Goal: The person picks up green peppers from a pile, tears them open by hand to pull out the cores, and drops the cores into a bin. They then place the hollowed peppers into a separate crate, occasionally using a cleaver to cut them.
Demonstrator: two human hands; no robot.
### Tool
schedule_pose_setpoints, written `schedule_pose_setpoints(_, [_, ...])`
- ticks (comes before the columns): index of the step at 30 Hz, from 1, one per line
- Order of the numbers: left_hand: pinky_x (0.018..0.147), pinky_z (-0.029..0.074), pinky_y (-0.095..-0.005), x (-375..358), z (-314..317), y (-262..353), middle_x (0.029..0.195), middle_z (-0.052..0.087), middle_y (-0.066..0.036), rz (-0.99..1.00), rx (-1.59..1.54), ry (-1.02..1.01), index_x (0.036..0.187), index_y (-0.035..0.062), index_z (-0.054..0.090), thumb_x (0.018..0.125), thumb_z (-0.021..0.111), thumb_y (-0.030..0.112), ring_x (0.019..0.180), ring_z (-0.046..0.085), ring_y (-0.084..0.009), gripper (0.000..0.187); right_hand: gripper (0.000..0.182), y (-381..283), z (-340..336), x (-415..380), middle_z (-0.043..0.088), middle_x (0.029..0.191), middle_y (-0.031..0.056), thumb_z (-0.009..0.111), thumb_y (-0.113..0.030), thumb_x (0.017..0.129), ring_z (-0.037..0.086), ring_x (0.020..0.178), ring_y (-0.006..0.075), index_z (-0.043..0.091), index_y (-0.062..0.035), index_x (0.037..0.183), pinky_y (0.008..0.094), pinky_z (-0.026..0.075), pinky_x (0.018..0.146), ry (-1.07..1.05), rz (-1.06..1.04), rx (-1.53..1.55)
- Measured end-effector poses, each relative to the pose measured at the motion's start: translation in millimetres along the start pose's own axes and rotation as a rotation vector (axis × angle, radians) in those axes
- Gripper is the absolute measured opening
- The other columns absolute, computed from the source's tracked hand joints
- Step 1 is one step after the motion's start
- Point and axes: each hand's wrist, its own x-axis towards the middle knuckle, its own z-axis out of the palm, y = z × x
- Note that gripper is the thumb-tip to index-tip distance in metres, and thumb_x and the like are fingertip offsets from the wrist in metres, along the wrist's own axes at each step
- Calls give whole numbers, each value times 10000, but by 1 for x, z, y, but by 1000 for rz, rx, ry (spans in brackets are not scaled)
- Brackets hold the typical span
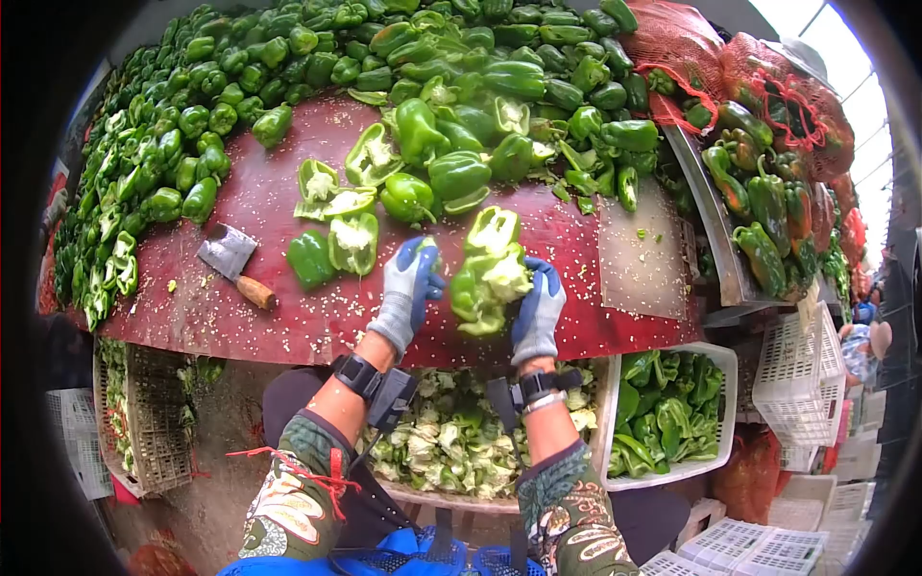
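Observation:
My left hand (411, 290), in a grey and blue glove, is closed with a small green pepper piece (427, 253) at its fingertips. My right hand (540, 309), gloved alike, grips the edge of a split green bell pepper (473, 296) whose pale seed core shows. Beyond the hands, several cut pepper halves (353, 242) lie on the red tabletop (288, 331) beside whole bell peppers (459, 175). To the left rests a cleaver (236, 259) with a wooden handle, touched by neither hand.
A large heap of green peppers (288, 43) covers the table's far side. Below the front edge stand a container of pale pepper cores (451, 451) and a white crate (727, 413) of cut peppers. Red mesh sacks (672, 38) and stacked white crates (797, 384) are at right.

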Motion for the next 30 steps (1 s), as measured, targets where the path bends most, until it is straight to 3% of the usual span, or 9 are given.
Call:
schedule_pose_setpoints(4, [433, 455, -210, -22, -15, 46, 828, 586, -23, 286, 184, -14, 1242, 50, 572, 957, 561, 200, 564, 552, -75, 322, 192, 24, 17, 19, 663, 871, 59, 479, -47, 901, 603, 798, 151, 659, 7, 938, 307, 496, 764, 15, -112, -157])
schedule_pose_setpoints(9, [454, 471, -198, -39, -18, 37, 845, 636, -21, 104, 229, -345, 1156, 40, 579, 889, 684, 186, 554, 562, -65, 322, 178, 17, 33, 19, 665, 810, 96, 499, -67, 893, 612, 749, 177, 653, 9, 939, 333, 494, 732, -34, -4, -239])
schedule_pose_setpoints(12, [474, 465, -212, -8, -17, 1, 847, 631, -13, 236, 459, -273, 1169, 50, 585, 887, 702, 197, 587, 546, -55, 339, 202, 10, 39, 10, 669, 815, 113, 507, -96, 902, 616, 759, 181, 657, 6, 992, 337, 499, 743, -212, -188, -312])
schedule_pose_setpoints(15, [483, 474, -225, -11, -22, 10, 863, 632, -11, 85, 348, -310, 1176, 50, 596, 894, 694, 189, 588, 552, -64, 330, 320, -10, 33, -2, 686, 983, 160, 609, -211, 910, 669, 926, 275, 597, -28, 1172, 382, 501, 846, -430, -273, -571])
schedule_pose_setpoints(18, [512, 508, -226, -19, -20, 5, 886, 647, -13, 13, 157, -310, 1172, 60, 609, 891, 696, 198, 603, 576, -69, 325, 411, -16, 24, -13, 645, 1124, 168, 648, -202, 899, 613, 1084, 258, 533, -30, 1253, 372, 483, 924, -564, -350, -585])
schedule_pose_setpoints(23, [551, 529, -219, -17, -24, 21, 887, 658, -15, 47, 17, -275, 1125, 72, 618, 885, 699, 185, 684, 618, -67, 277, 749, -25, 27, -5, 649, 1118, 205, 770, -385, 759, 648, 1004, 361, 421, -78, 1347, 434, 495, 892, -609, -382, -905])
schedule_pose_setpoints(27, [671, 540, -325, -5, -15, 42, 902, 694, -79, 512, 810, -308, 1088, 44, 613, 830, 740, 236, 797, 680, -194, 346, 874, -24, 34, -12, 630, 1157, 208, 777, -443, 722, 643, 1011, 354, 358, -88, 1403, 464, 452, 909, -638, -462, -1104])
schedule_pose_setpoints(29, [773, 519, -395, -2, -2, 50, 947, 696, -175, 452, 1170, -282, 1042, 74, 650, 756, 749, 376, 859, 675, -336, 427, 865, -33, 44, -17, 618, 1165, 199, 782, -420, 703, 629, 1014, 352, 375, -74, 1384, 470, 427, 917, -620, -253, -1141])
schedule_pose_setpoints(30, [764, 518, -389, 7, 0, 54, 922, 698, -168, 389, 1168, -366, 1008, 79, 664, 749, 752, 377, 842, 678, -316, 405, 856, -28, 44, -16, 617, 1156, 191, 786, -401, 695, 626, 1005, 351, 384, -67, 1373, 468, 427, 911, -595, -322, -1115])
